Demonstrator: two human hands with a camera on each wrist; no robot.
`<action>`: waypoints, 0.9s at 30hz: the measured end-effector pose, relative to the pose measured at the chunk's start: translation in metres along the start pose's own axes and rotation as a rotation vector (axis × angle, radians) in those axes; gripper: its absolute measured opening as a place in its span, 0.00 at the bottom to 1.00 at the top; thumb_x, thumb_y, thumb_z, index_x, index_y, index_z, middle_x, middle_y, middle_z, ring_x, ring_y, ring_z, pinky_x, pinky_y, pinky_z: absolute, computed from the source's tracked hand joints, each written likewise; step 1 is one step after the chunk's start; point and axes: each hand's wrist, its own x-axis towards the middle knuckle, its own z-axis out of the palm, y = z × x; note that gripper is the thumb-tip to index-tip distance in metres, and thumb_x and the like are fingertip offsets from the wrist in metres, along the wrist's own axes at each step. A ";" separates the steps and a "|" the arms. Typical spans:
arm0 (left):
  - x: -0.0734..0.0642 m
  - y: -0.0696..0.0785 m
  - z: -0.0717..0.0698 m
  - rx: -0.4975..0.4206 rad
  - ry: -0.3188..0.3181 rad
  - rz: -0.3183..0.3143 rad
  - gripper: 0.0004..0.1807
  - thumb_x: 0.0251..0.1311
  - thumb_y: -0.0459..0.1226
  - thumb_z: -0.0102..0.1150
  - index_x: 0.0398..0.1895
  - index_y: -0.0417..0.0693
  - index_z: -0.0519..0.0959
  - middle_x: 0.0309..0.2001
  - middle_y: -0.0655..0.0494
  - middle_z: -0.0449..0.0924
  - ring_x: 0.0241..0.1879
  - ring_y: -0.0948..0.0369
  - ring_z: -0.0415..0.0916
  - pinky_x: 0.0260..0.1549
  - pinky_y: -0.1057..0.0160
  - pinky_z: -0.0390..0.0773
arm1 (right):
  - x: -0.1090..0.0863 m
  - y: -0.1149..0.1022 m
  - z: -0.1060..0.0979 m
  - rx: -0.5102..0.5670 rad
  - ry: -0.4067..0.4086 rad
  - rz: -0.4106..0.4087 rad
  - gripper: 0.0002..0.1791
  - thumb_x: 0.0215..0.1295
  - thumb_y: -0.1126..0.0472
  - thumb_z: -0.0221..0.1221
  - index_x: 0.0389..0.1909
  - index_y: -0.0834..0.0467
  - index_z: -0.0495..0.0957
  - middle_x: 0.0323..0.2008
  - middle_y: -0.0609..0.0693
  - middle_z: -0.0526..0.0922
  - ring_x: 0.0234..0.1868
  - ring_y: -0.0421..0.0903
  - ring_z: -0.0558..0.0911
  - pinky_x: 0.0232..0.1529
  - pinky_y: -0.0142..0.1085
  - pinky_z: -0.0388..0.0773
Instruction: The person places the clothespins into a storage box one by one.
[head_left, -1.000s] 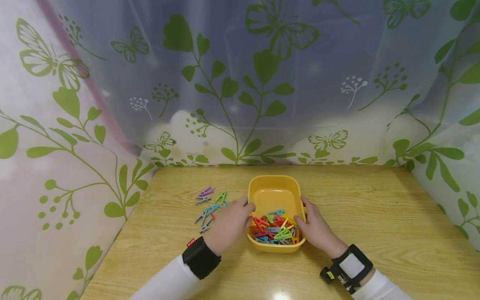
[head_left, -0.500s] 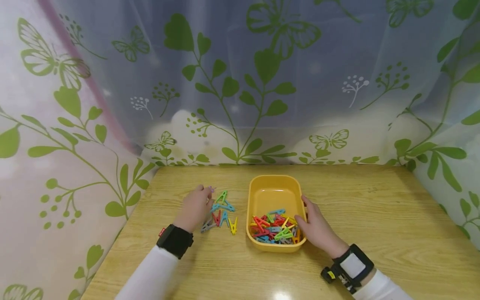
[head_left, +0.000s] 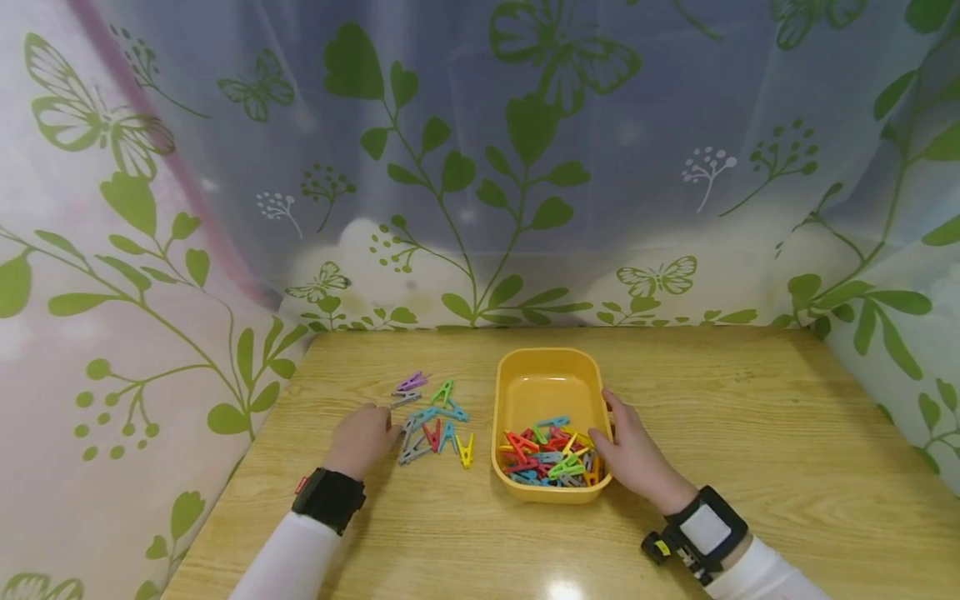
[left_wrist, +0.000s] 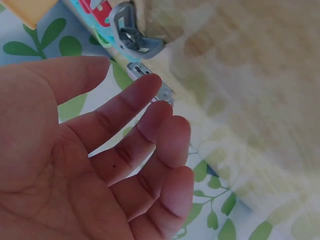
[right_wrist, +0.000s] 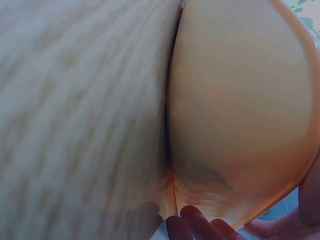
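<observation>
My left hand (head_left: pixel 362 440) is at the left side of a loose group of clothespins, fingertips close to a grey clothespin (head_left: pixel 412 452). In the left wrist view the palm faces the camera; thumb and loosely bent fingers stand apart with nothing between them. A grey clothespin (left_wrist: pixel 131 35) lies beyond the fingertips. My right hand (head_left: pixel 637 446) grips the right side of a yellow plastic tub (head_left: pixel 551 497), thumb at the rim and fingers along the outer wall (right_wrist: pixel 240 115). Mixed-colour clothespins (head_left: pixel 555 458) are heaped in the tub's near half.
Around the grey one lie a purple clothespin (head_left: pixel 411 382), a green clothespin (head_left: pixel 443 392), a yellow clothespin (head_left: pixel 466 451), a red clothespin (head_left: pixel 432 435) and several blue ones. The wooden table (head_left: pixel 720 400) meets a leaf-patterned curtain (head_left: pixel 450 208) at its back and sides.
My left hand has gone from the tub's left edge to the loose clothespins, past the purple one, then back towards me and left. The right hand stays at the tub.
</observation>
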 end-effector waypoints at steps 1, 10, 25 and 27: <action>-0.001 -0.001 0.001 -0.007 -0.006 -0.007 0.15 0.70 0.40 0.61 0.25 0.44 0.76 0.26 0.51 0.71 0.24 0.58 0.66 0.24 0.61 0.65 | 0.000 0.000 0.000 0.002 0.000 0.000 0.39 0.80 0.60 0.49 0.79 0.72 0.40 0.74 0.75 0.52 0.70 0.71 0.69 0.65 0.59 0.72; -0.010 0.004 0.006 -0.045 -0.005 0.004 0.15 0.65 0.38 0.67 0.23 0.46 0.74 0.25 0.53 0.70 0.25 0.59 0.66 0.24 0.62 0.65 | -0.001 0.000 -0.001 0.007 0.000 0.013 0.39 0.81 0.59 0.49 0.80 0.71 0.39 0.75 0.75 0.51 0.70 0.70 0.68 0.66 0.59 0.72; -0.012 0.000 0.012 0.013 0.081 -0.018 0.10 0.63 0.33 0.67 0.25 0.42 0.79 0.28 0.50 0.77 0.27 0.55 0.77 0.26 0.54 0.78 | 0.001 0.000 0.000 -0.003 -0.002 0.005 0.39 0.80 0.59 0.49 0.79 0.72 0.40 0.74 0.76 0.52 0.69 0.71 0.69 0.65 0.59 0.72; -0.012 0.000 0.010 0.008 0.117 -0.017 0.09 0.63 0.32 0.66 0.25 0.41 0.79 0.28 0.49 0.78 0.26 0.54 0.78 0.25 0.53 0.78 | 0.000 0.000 0.000 0.000 -0.002 0.005 0.39 0.80 0.60 0.49 0.79 0.72 0.40 0.74 0.76 0.52 0.69 0.70 0.69 0.65 0.59 0.73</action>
